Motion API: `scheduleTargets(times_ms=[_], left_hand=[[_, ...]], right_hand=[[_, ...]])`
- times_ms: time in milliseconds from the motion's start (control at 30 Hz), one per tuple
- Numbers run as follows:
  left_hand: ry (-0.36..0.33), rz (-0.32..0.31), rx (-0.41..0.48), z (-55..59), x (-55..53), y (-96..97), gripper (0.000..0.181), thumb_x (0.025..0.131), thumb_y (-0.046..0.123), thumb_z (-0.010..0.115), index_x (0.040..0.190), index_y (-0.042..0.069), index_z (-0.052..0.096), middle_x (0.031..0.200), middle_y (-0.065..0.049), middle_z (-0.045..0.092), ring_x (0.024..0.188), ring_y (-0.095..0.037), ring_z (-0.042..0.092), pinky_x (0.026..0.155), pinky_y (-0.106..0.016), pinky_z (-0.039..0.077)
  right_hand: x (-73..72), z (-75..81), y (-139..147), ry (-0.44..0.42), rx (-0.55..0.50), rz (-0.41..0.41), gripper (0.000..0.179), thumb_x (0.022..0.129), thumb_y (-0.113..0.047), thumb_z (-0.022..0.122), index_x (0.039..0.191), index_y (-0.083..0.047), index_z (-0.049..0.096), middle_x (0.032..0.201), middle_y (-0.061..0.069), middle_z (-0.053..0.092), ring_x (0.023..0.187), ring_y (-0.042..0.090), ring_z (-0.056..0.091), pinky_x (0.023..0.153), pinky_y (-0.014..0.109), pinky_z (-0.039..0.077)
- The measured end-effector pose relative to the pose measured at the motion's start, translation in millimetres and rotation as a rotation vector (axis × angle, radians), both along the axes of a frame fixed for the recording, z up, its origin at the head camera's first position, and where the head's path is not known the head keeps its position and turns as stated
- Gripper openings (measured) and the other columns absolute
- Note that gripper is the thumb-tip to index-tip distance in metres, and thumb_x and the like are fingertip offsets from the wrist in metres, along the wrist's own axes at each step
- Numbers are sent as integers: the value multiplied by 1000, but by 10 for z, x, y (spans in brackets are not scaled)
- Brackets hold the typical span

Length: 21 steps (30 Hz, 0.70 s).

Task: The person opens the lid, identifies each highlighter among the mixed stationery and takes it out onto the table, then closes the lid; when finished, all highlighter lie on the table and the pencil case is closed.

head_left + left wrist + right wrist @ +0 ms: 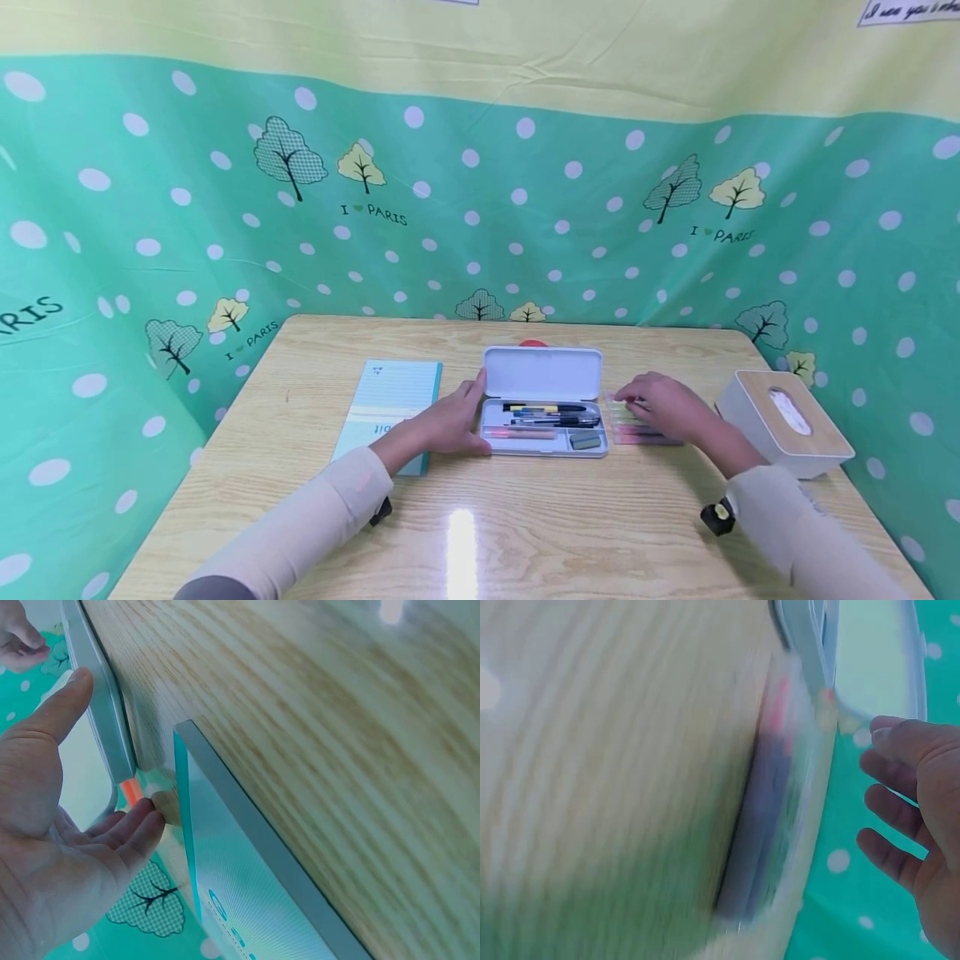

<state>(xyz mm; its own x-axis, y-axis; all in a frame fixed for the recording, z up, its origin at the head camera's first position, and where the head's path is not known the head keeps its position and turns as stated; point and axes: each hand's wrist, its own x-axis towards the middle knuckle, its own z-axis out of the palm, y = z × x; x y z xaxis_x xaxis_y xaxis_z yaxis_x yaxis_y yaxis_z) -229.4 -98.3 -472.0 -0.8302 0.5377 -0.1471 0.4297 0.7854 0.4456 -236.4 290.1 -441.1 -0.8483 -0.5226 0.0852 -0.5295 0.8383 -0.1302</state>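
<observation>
A white pencil case [543, 372] stands with its lid raised at the middle of the table. Inside lie several pens [551, 422], a pink-tipped pen [525, 433] and a small grey-green block [585, 441]. My left hand [452, 419] rests against the case's left side, thumb at the near corner and fingers by the lid; the left wrist view shows these fingers extended. Over a clear pack of coloured pens [647, 438], right of the case, is my right hand [663, 408]. Its fingers are loosely bent with nothing visible between them in the right wrist view, where the pack is blurred.
A light blue notebook [378, 400] lies left of the case, partly under my left forearm. At the right stands a white tissue box [757, 412] with a wooden top. Behind the lid a red object [533, 342] peeks out. A green patterned curtain [517, 233] surrounds the table.
</observation>
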Motion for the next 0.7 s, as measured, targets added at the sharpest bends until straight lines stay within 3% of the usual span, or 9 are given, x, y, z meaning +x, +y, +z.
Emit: scheduleTargets(times_ms=[167, 500, 700], left_hand=[[0, 0, 10, -4, 1, 1, 134, 79, 55, 83, 163, 10, -12, 165, -21, 28, 143, -35, 46, 120, -43, 41], [7, -4, 3, -16, -5, 3, 134, 80, 56, 82, 163, 10, -13, 165, -20, 27, 143, -34, 46, 121, -42, 40], [16, -6, -3, -23, -6, 3, 134, 80, 56, 82, 163, 10, -13, 164, -20, 28, 143, -34, 47, 120, -41, 41]], right_hand=[[73, -20, -200, -29, -9, 58, 20, 95, -10, 68, 111, -14, 79, 99, -2, 75, 88, 14, 65, 78, 39, 58], [197, -69, -613, -15, -31, 130, 19, 93, -15, 73, 110, -20, 79, 102, -6, 76, 97, 13, 68, 85, 35, 61], [241, -116, -796, -86, -43, 144, 19, 96, -19, 70, 113, -24, 79, 106, -8, 76, 100, 11, 66, 85, 34, 60]])
